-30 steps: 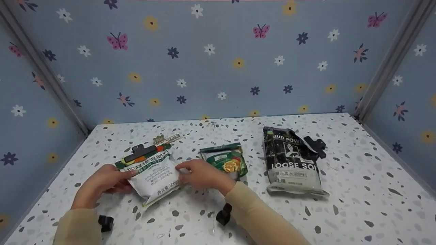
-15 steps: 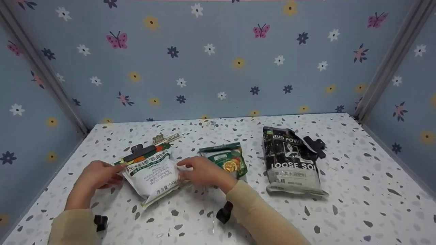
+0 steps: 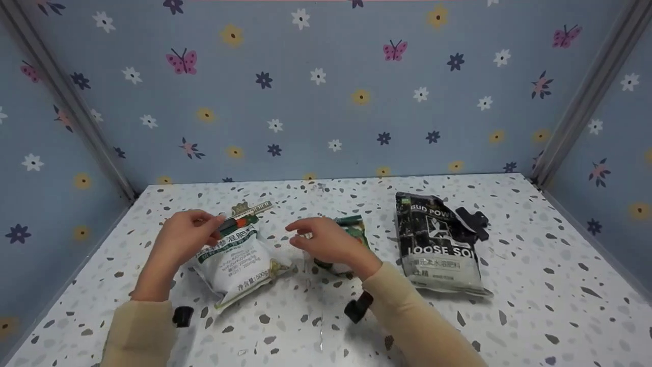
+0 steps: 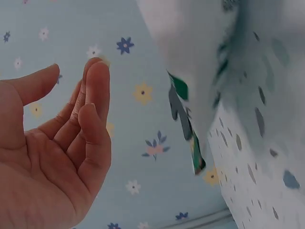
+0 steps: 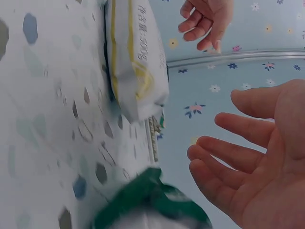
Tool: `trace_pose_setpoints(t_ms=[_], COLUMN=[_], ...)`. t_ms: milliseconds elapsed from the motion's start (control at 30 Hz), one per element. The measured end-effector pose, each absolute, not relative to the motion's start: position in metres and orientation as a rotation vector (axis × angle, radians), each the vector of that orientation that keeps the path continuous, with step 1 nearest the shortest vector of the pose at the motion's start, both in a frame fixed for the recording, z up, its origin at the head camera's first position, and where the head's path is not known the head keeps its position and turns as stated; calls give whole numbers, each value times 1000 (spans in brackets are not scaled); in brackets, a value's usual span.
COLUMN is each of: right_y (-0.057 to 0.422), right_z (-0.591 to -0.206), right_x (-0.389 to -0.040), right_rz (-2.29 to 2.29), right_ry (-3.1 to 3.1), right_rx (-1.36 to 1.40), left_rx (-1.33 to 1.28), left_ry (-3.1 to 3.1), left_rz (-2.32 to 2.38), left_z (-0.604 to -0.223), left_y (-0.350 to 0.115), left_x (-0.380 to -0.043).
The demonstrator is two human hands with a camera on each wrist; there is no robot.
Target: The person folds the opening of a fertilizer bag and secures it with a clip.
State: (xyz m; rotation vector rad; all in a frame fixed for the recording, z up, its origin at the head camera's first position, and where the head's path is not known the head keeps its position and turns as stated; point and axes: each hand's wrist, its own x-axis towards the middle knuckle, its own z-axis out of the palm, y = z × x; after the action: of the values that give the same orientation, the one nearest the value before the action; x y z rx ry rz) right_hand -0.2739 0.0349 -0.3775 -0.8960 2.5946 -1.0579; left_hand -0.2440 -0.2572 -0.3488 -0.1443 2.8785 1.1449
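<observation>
A white fertilizer bag (image 3: 237,270) with a green and orange top edge lies tilted on the table at the left. Over its upper left corner, my left hand (image 3: 186,234) overlaps the dark clip on the bag's top. In the left wrist view, this left hand (image 4: 62,143) has loosely bent fingers, holds nothing and is apart from the bag. My right hand (image 3: 331,239) hovers above a small green pouch (image 3: 351,220) and hides much of it. Its fingers (image 5: 233,157) are spread and hold nothing in the right wrist view.
A black and grey soil bag (image 3: 438,250) lies at the right with a black clip (image 3: 473,223) on its upper edge. Behind the white bag lies a gold and cream clip-like strip (image 3: 252,208). Flowered walls (image 3: 326,112) enclose the speckled table (image 3: 530,285).
My left hand has left the side of the white bag and risen up and right over its top. My right hand has come off the bag's right edge, moving up and right over the pouch.
</observation>
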Motion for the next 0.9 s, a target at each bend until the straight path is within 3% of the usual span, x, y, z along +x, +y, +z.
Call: trace_pose_setpoints(t_ms=[433, 900], right_y=[111, 140], right_z=[-376, -393], right_x=[-291, -308], right_rz=[-1151, -1254], right_ry=[2707, 2756], right_rx=[-779, -595], left_rx=[167, 185], left_ry=[2876, 2796], left_rz=[1217, 1385], left_z=[-364, -385], left_y=[-175, -111], left_x=[-277, -295])
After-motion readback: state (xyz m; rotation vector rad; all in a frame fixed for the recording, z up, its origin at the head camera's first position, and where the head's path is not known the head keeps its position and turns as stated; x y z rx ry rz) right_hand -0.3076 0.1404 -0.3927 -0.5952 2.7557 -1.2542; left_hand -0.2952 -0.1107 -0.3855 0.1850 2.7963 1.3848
